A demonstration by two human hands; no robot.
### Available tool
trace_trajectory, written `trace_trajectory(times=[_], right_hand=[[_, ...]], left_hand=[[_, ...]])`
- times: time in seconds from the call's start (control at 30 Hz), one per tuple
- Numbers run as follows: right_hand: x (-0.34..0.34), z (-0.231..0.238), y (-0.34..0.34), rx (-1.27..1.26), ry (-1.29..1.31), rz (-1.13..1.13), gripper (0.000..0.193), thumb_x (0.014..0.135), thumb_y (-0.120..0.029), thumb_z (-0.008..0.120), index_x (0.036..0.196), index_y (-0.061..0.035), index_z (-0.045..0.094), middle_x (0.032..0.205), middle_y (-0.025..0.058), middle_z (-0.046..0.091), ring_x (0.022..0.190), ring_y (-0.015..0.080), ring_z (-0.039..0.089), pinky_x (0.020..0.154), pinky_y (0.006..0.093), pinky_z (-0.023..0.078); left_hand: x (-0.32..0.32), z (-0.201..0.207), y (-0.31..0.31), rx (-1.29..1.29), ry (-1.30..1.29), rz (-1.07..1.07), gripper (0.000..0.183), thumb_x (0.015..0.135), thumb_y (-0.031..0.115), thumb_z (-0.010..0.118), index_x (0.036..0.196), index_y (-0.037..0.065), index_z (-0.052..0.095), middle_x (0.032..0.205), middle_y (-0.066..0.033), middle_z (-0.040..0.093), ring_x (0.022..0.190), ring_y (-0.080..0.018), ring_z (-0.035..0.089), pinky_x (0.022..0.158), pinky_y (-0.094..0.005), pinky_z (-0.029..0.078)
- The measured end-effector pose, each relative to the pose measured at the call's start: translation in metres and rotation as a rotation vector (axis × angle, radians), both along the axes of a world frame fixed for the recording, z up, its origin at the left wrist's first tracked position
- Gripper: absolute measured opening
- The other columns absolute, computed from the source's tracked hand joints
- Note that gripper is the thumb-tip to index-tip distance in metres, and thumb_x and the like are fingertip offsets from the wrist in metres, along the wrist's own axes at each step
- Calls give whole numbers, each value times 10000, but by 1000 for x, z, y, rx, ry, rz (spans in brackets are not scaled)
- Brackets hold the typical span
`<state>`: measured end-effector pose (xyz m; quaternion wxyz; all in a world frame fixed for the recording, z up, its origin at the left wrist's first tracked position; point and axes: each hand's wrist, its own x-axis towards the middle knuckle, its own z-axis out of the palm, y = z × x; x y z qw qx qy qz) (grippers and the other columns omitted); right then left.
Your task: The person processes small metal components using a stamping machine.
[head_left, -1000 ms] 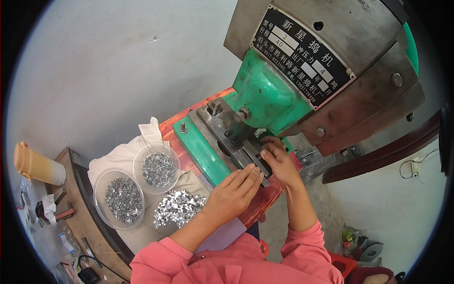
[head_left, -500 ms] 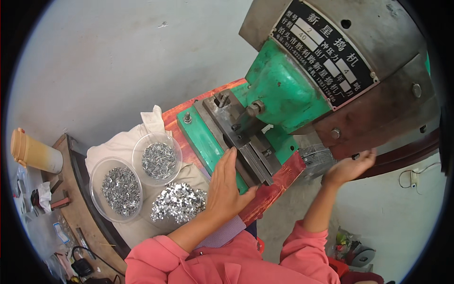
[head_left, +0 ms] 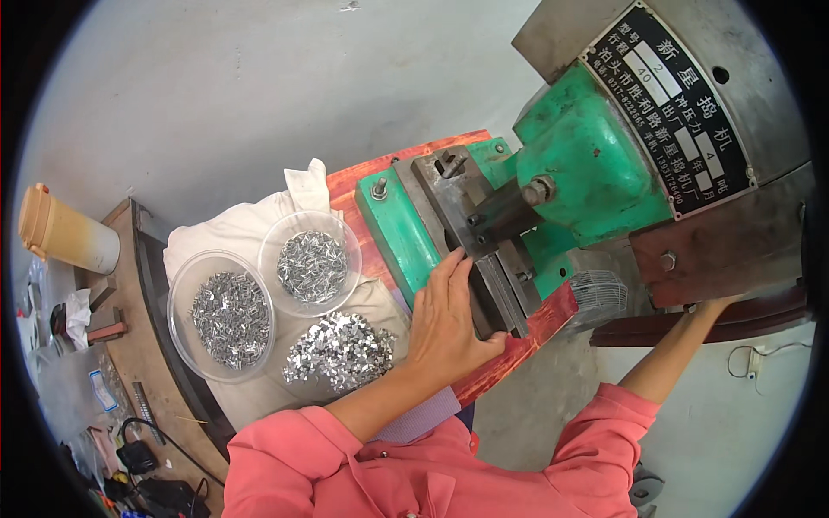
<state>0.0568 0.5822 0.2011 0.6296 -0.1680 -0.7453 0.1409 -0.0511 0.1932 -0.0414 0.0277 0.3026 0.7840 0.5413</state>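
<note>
Left hand [head_left: 449,319] lies flat and unclenched on the grey steel die block [head_left: 484,259] of the green punch press [head_left: 596,164], fingertips at the block's near-left edge, grasping nothing. Right hand [head_left: 717,304] reaches far right under the rusty machine frame [head_left: 725,259]; its grip cannot be determined. Die block's long axis runs near-to-far, directly beneath the left hand, which is nearer. Loose metal pieces [head_left: 341,350] lie just left of that hand; two clear bowls [head_left: 226,315] stand farther left.
</note>
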Motion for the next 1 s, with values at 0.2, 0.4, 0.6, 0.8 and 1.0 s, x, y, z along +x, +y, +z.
trace_trajectory(times=[0.2, 0.4, 0.6, 0.8, 1.0], right_hand=[[-6, 101, 19, 94, -327, 17, 408, 1041, -263, 486, 1335, 20, 485, 1254, 124, 559, 1111, 224, 571, 962, 354, 456], [-17, 152, 18, 57, -445, 32, 395, 1028, -260, 510, 1317, 10, 511, 1222, 109, 580, 1076, 214, 585, 928, 344, 468], [-9, 147, 28, -45, -387, 48, 383, 1015, -257, 533, 1298, 1, 537, 1189, 95, 601, 1042, 204, 598, 894, 335, 481], [23, 96, 57, -232, -159, 73, 371, 1002, -254, 557, 1279, -8, 563, 1157, 80, 621, 1008, 194, 611, 860, 325, 493], [36, 84, 52, -185, -269, 59, 376, 994, -245, 565, 1284, -6, 575, 1164, 70, 628, 1008, 184, 615, 854, 324, 499]], left_hand=[[-9, 1, 5, 42, 42, 18, 989, 560, 252, 857, 1376, -28, 373, 1449, -235, 356, 1315, -422, 408, 1059, -495, 359], [-41, 0, 17, -10, 142, 137, 954, 537, 247, 860, 1338, -46, 431, 1449, -225, 374, 1311, -405, 396, 1078, -499, 324], [-61, 0, 20, -41, 156, 161, 965, 562, 283, 866, 1363, -32, 430, 1485, -194, 368, 1370, -382, 344, 1129, -495, 281], [-61, -2, 19, -56, 155, 156, 977, 578, 300, 864, 1384, -32, 425, 1483, -178, 382, 1384, -375, 340, 1132, -494, 279], [-60, -3, 22, -70, 163, 168, 956, 593, 311, 857, 1381, -30, 437, 1479, -163, 392, 1397, -368, 329, 1133, -494, 277]])
